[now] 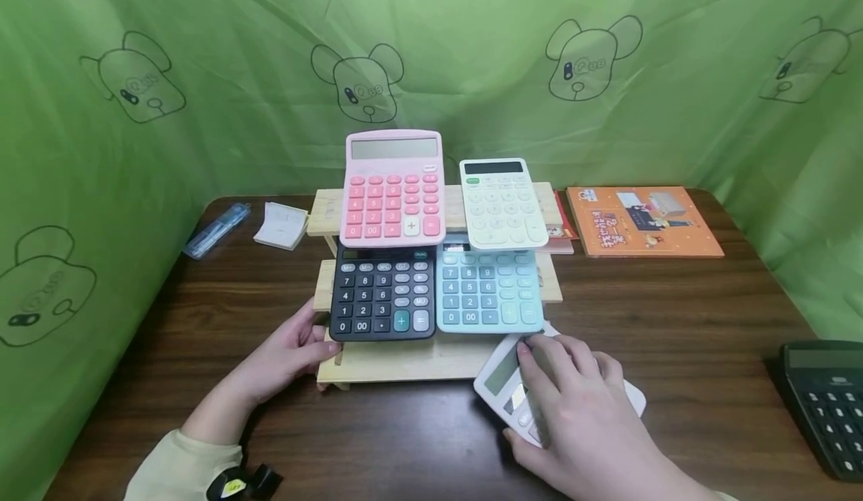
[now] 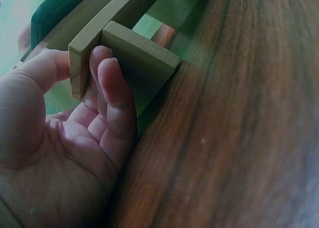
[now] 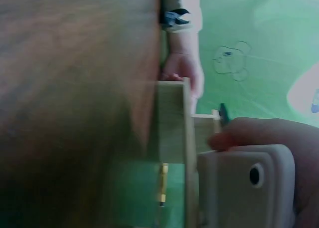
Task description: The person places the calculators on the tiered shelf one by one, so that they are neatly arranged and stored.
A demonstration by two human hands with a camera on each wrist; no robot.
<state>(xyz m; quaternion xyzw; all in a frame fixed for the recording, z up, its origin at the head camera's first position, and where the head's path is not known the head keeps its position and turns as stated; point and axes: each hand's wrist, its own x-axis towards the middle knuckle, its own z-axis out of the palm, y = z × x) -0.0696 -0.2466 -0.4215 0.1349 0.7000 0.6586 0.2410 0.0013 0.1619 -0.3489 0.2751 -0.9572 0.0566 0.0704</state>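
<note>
A tiered wooden rack [image 1: 418, 362] stands mid-table. My left hand [image 1: 286, 355] grips its lowest board at the left end, thumb above and fingers beneath, as the left wrist view shows with the board end [image 2: 77, 73]. My right hand [image 1: 583, 404] holds a white calculator [image 1: 500, 374] by its edges at the rack's front right corner; its underside [image 3: 239, 188] shows in the right wrist view, raised off the table. On the upper tier lean a pink calculator [image 1: 393, 158] and a pale cream-green one [image 1: 502, 209]. Below them are a black calculator [image 1: 364, 291] and a light blue one [image 1: 488, 291].
A large black calculator [image 1: 829, 411] lies at the right table edge. Behind right is an orange booklet [image 1: 643, 220], with a red one [image 1: 565, 220] partly behind the rack. At back left lie a clear blue packet [image 1: 217, 230] and a white notepad [image 1: 281, 225].
</note>
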